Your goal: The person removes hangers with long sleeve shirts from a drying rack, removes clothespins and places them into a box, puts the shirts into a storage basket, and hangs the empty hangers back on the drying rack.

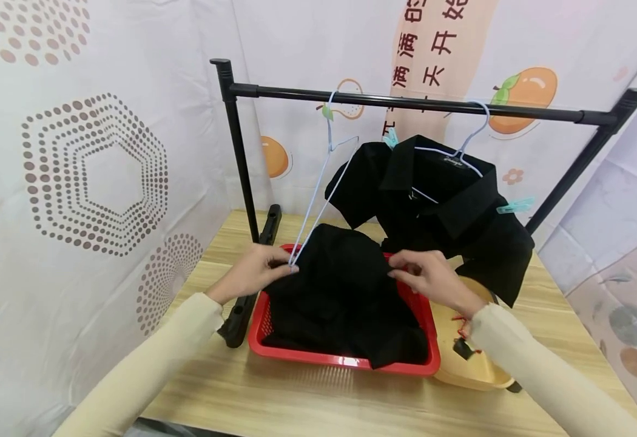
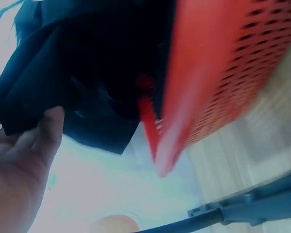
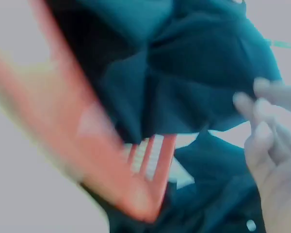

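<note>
A black garment (image 1: 340,291) is bunched in and above a red basket (image 1: 346,360). My left hand (image 1: 255,272) pinches the garment's left edge. A light-blue wire hanger (image 1: 330,136) hangs steeply tilted from the rail, its lower corner at my left fingertips. In the left wrist view, the left hand (image 2: 19,165) has its fingers on the dark cloth. My right hand (image 1: 430,276) pinches the garment's right edge between thumb and fingers. The right wrist view shows the right hand (image 3: 276,145) at the cloth's edge, above the basket's slotted wall (image 3: 160,170).
A black rail (image 1: 417,104) on a stand crosses above the wooden table (image 1: 318,400). A black collared shirt (image 1: 449,212) hangs there on another blue hanger, with turquoise clips (image 1: 515,206). A yellow basin (image 1: 482,376) with small red and black items stands right of the basket.
</note>
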`<state>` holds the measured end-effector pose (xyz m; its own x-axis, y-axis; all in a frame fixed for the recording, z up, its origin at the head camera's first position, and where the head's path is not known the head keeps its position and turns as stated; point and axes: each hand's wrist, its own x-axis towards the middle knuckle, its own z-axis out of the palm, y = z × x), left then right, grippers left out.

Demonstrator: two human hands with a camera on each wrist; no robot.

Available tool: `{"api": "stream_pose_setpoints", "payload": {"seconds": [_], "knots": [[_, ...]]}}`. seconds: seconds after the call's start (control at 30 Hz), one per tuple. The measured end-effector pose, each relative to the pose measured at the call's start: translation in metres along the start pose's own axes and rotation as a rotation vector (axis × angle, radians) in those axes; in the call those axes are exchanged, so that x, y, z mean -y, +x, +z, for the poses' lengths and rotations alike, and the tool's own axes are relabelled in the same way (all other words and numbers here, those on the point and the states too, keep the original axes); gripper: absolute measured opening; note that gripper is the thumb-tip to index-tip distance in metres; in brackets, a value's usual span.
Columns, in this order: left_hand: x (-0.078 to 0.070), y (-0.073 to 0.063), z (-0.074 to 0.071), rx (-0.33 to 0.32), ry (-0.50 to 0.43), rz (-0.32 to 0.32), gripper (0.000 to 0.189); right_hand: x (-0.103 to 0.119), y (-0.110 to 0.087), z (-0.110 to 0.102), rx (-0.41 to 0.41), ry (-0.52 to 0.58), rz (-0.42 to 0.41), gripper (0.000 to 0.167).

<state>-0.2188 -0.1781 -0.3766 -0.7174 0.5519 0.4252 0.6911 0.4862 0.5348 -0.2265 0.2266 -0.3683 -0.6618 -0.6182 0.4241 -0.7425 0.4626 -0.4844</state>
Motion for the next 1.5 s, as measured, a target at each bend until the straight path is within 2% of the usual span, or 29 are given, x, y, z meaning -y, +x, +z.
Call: {"api": "stream_pose_setpoints", "payload": {"seconds": [0.1,0.23,0.37,0.5,0.6,0.67,0.73,0.83,0.87,0.93,0.97,1.03,1.1,1.17,1.23,1.33,1.5], "knots": [[-0.007,-0.011,0.009,0.148,0.025,0.127,0.011,0.0,-0.025,-0.004,0.077,-0.064,-0.129,0.027],[-0.009,-0.024,0.019,0.355,0.085,0.219,0.012,0.002,-0.052,-0.004,0.217,-0.209,-0.179,0.028],[-0.008,-0.034,0.028,0.523,0.178,0.228,0.008,0.004,-0.063,-0.002,0.282,-0.383,-0.213,0.023],[-0.005,-0.037,0.035,0.631,0.243,0.194,0.007,0.005,-0.064,0.002,0.289,-0.455,-0.214,0.021],[-0.006,-0.036,0.036,0.646,0.193,0.145,0.004,0.007,-0.062,0.006,0.326,-0.471,-0.186,0.019],[-0.007,-0.033,0.034,0.615,0.135,0.124,0.006,0.008,-0.062,0.009,0.349,-0.473,-0.161,0.015],[-0.009,-0.028,0.032,0.543,0.12,0.111,0.011,0.009,-0.061,0.01,0.353,-0.463,-0.128,0.012],[-0.01,-0.018,0.03,0.378,0.166,0.07,0.014,0.012,-0.057,0.011,0.309,-0.409,-0.023,0.008],[-0.01,-0.015,0.03,0.329,0.186,0.04,0.016,0.013,-0.054,0.011,0.287,-0.383,0.03,0.013],[-0.01,-0.007,0.03,0.271,0.187,-0.026,0.034,0.015,-0.047,0.013,0.252,-0.313,0.135,0.028],[-0.01,-0.003,0.03,0.27,0.171,-0.059,0.046,0.016,-0.044,0.015,0.242,-0.281,0.172,0.036],[-0.008,0.003,0.033,0.318,0.118,-0.097,0.068,0.017,-0.038,0.019,0.25,-0.237,0.198,0.045],[-0.007,0.009,0.036,0.405,0.08,-0.099,0.075,0.017,-0.034,0.025,0.278,-0.207,0.145,0.043],[-0.006,0.011,0.04,0.488,0.06,-0.078,0.067,0.017,-0.032,0.03,0.307,-0.195,0.071,0.037],[-0.007,0.011,0.041,0.531,0.065,-0.041,0.05,0.018,-0.032,0.033,0.31,-0.199,0.015,0.032],[-0.011,0.006,0.038,0.529,0.096,0.0,0.032,0.021,-0.035,0.032,0.275,-0.225,-0.011,0.03],[-0.016,-0.01,0.025,0.551,0.158,0.017,0.021,0.028,-0.048,0.026,0.246,-0.288,-0.03,0.029]]}}
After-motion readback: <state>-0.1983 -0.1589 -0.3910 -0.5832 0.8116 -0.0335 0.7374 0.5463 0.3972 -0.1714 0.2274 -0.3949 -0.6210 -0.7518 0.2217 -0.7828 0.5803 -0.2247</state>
